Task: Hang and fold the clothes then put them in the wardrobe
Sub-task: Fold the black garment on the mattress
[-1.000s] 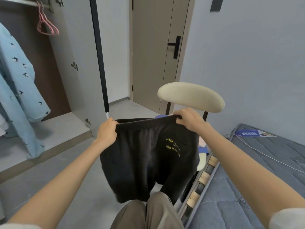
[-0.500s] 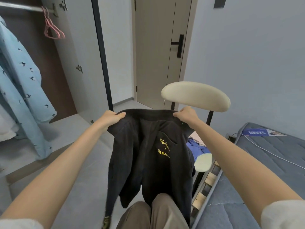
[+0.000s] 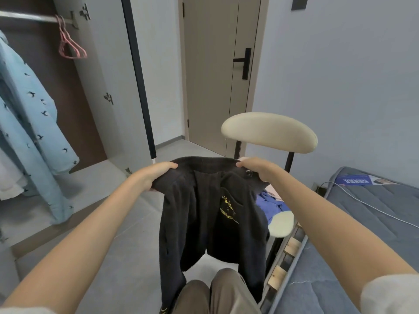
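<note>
A: Where was the black garment (image 3: pixel 210 214), and how was it held?

B: It was held up in mid-air before the chair (image 3: pixel 269 132), its top edge gripped by the curled fingers of the left hand (image 3: pixel 154 175) and the right hand (image 3: pixel 254 169).

A: How much was judged done?

B: A pale blue garment (image 3: pixel 29 123) was seen hung in the open wardrobe (image 3: pixel 68 91) beside spare pink hangers (image 3: pixel 70 45). The black one was not yet folded, and blue clothing (image 3: pixel 272 205) was left on the chair seat.

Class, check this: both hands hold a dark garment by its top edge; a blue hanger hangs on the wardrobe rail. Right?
No. The head view shows the hanger on the wardrobe rail is pink. Left hand and right hand do hold the dark garment by its top edge.
</note>
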